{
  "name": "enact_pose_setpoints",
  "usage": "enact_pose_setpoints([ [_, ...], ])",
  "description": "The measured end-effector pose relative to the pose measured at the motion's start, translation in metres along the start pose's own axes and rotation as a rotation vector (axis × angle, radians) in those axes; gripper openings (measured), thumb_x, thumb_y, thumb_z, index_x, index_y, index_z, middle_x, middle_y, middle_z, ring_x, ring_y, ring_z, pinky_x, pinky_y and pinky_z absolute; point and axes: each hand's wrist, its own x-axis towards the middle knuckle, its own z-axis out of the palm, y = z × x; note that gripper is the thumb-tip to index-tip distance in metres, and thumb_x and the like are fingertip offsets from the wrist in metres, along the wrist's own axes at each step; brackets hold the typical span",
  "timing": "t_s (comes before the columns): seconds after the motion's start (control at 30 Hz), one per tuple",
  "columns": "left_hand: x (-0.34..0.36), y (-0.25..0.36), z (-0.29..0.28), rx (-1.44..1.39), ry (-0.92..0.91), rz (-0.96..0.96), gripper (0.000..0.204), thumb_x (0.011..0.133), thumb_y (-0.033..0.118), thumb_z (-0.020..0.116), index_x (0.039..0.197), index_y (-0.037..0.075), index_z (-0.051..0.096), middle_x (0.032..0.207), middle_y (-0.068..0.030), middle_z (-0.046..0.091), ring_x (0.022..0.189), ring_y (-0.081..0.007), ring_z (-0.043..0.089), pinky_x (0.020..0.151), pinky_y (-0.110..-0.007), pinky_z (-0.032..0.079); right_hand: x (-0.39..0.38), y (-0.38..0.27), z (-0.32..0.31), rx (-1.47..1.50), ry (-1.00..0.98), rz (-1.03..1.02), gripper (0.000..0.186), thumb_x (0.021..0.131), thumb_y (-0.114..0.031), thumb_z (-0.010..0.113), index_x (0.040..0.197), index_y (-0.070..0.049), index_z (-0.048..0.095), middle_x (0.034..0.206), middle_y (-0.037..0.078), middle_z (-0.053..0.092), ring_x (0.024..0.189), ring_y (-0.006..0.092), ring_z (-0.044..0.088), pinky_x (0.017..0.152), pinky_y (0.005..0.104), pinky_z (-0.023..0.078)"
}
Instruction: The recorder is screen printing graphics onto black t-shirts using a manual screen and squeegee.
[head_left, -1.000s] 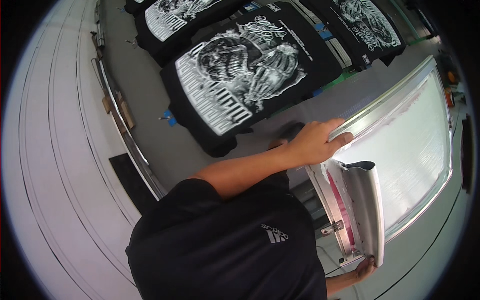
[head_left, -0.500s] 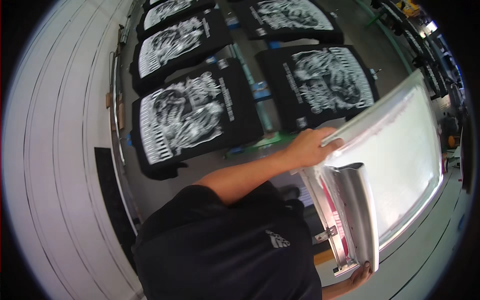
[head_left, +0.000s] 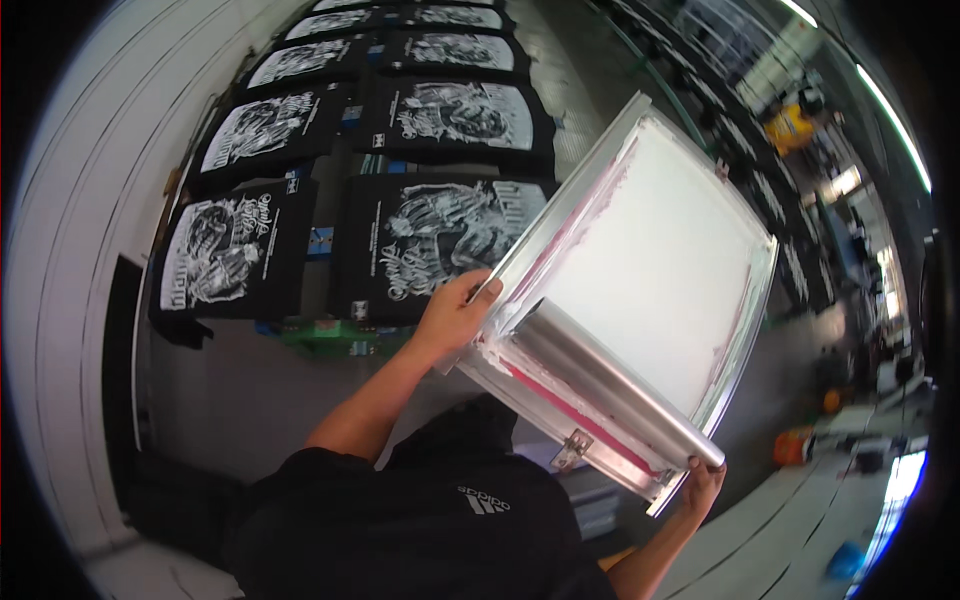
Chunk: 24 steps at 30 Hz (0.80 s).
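A screen printing frame, pale mesh in a metal rim, is held tilted in front of me. My left hand is closed round its left rim near the close corner, thumb on top. My right hand grips the near right corner, its thumb against the end of a squeegee. That long metal squeegee lies across the near part of the frame. White ink smears and pink strips run along the mesh edges. A small metal bracket sits on the near rim. Fingers under the frame are hidden.
Black shirts with white prints lie in two rows on pallets to the left and ahead. Another row of printed shirts runs along the far right. A white wall stands at the left. An orange bucket-like thing is at the right.
My view has turned to the right and lifted, showing more of the shirt rows and the room. Both hands keep hold of the frame, which now sits more level across my front.
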Motion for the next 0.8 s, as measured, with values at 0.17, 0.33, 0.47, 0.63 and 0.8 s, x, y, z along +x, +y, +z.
enact_pose_setpoints([
  [0.17, 0.065, -0.034, 0.094, 0.051, 0.173, 0.061, 0.045, 0.096, 0.038, 0.061, 0.122, 0.002, 0.063, 0.089, -0.0121, 0.071, 0.074, -0.0139, 0.065, 0.065, -0.03, 0.051, 0.17, 0.005, -0.038, -0.092, -0.171, 0.011, 0.049, 0.067, -0.006, 0.085, 0.108, 0.002, 0.058, 0.097, 0.009, 0.066, 0.088, 0.0191, 0.064, 0.086, 0.0323, 0.051],
  [0.33, 0.128, -0.027, 0.173, -0.025, 0.25, -0.063, 0.046, 0.095, 0.038, 0.061, 0.122, 0.0, 0.063, 0.088, -0.0135, 0.07, 0.076, -0.0155, 0.065, 0.069, -0.03, 0.051, 0.326, 0.008, -0.057, -0.123, -0.253, 0.002, 0.047, 0.062, -0.008, 0.089, 0.101, 0.002, 0.063, 0.094, 0.008, 0.068, 0.085, 0.0179, 0.065, 0.084, 0.0324, 0.051],
  [0.47, 0.168, -0.056, 0.22, 0.012, 0.421, 0.034, 0.048, 0.095, 0.038, 0.062, 0.123, -0.001, 0.062, 0.086, -0.0135, 0.07, 0.073, -0.015, 0.064, 0.067, -0.029, 0.05, 0.437, 0.019, -0.045, -0.134, -0.363, -0.026, 0.048, 0.063, -0.008, 0.088, 0.103, 0.003, 0.062, 0.095, 0.008, 0.068, 0.087, 0.0188, 0.065, 0.085, 0.0318, 0.051],
  [0.63, 0.186, -0.055, 0.253, -0.095, 0.675, -0.03, 0.047, 0.095, 0.037, 0.063, 0.123, -0.001, 0.062, 0.087, -0.0129, 0.07, 0.073, -0.0124, 0.063, 0.065, -0.029, 0.05, 0.586, 0.054, 0.027, -0.21, -0.662, 0.058, 0.05, 0.063, -0.007, 0.082, 0.107, 0.002, 0.06, 0.097, 0.008, 0.066, 0.089, 0.0186, 0.063, 0.084, 0.032, 0.049],
  [0.8, 0.151, -0.072, 0.296, 0.088, 1.079, -0.115, 0.043, 0.096, 0.035, 0.063, 0.12, -0.001, 0.063, 0.09, -0.0129, 0.071, 0.077, -0.013, 0.064, 0.069, -0.029, 0.051, 0.689, 0.094, 0.14, -0.213, -0.98, 0.12, 0.042, 0.061, -0.005, 0.082, 0.098, 0.0, 0.065, 0.087, 0.004, 0.066, 0.081, 0.0158, 0.063, 0.081, 0.0305, 0.05],
])
